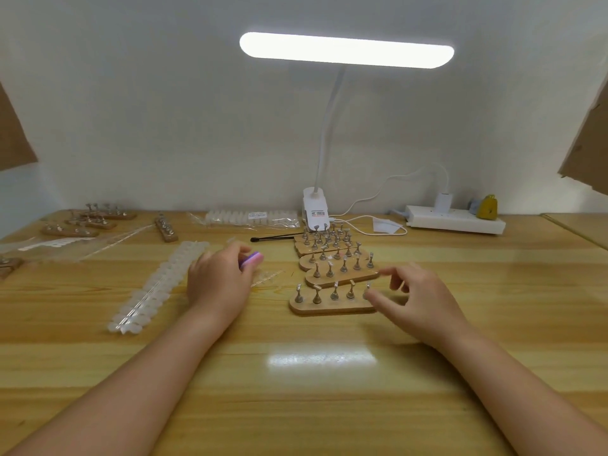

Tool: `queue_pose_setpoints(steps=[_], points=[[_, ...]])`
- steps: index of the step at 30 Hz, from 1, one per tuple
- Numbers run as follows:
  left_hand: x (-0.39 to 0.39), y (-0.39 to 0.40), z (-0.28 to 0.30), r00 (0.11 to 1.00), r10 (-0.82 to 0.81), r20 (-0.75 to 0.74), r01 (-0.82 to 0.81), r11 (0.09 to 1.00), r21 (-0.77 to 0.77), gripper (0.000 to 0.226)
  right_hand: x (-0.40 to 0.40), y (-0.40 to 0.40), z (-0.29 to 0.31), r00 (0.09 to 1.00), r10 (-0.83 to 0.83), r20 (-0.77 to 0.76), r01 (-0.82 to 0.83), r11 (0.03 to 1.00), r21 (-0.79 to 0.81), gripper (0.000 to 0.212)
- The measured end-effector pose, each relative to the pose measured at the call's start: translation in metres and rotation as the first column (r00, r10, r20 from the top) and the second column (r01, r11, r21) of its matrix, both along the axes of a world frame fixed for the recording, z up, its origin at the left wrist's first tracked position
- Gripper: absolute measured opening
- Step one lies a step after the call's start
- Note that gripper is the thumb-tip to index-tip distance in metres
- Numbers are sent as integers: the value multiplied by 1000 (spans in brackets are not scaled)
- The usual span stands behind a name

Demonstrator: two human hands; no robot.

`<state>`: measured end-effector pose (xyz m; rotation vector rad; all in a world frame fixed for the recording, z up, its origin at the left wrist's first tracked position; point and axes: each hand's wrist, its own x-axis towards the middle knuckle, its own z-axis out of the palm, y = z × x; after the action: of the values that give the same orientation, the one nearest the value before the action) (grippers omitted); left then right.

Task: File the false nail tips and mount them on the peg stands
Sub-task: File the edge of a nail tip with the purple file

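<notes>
Head view, left to right across a pale wooden table point(329, 406): at the far left edge lie three wooden peg stands point(88, 220) in a loose cluster, with a fourth short stand point(166, 229) set end-on just beyond them, beside clear plastic wrappers point(65, 246). A long strip of translucent false nail tips point(154, 287) runs diagonally from the near left toward the far middle, just left of the left hand point(220, 284). That hand is curled around a pink-and-purple nail file point(251, 260), whose end shows past the knuckles. A second packaged strip of nail tips point(253, 218) lies along the back wall, near a black tweezer-like tool point(273, 237). Right of centre, wooden stands with metal pegs point(332, 258) sit in stacked rows; exactly how many cannot be told, though the nearest wooden stand point(329, 306) clearly carries five pegs, its long axis running left to right. The right hand point(418, 297) is the nearer one to it, fingers loosely bent, thumb and forefinger closing at the rightmost peg point(367, 291); whether a nail tip is pinched there cannot be told. Behind stand a white clip lamp point(345, 49) and a white power strip point(455, 222).
</notes>
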<state>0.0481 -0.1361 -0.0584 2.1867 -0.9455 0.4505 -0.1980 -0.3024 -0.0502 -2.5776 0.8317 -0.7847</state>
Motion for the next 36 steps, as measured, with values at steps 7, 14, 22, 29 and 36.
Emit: queue_pose_setpoints(steps=[7, 14, 22, 29, 36], points=[[-61, -3, 16, 892, -424, 158, 451, 860, -237, 22, 22, 50, 7, 891, 89, 445, -200, 958, 208, 23], [-79, -2, 11, 797, -519, 310, 593, 771, -231, 19, 29, 57, 5, 857, 61, 511, -388, 728, 565, 38], [-74, 1, 21, 755, -610, 239, 648, 748, -140, 39, 27, 51, 6, 849, 87, 521, -415, 721, 555, 22], [3, 27, 59, 993, 49, -103, 26, 784, 620, 56, 25, 45, 2, 813, 12, 582, -393, 748, 534, 17], [24, 39, 38, 927, 54, -372, 193, 782, 592, 81, 26, 44, -2, 815, 16, 579, -382, 766, 517, 16]])
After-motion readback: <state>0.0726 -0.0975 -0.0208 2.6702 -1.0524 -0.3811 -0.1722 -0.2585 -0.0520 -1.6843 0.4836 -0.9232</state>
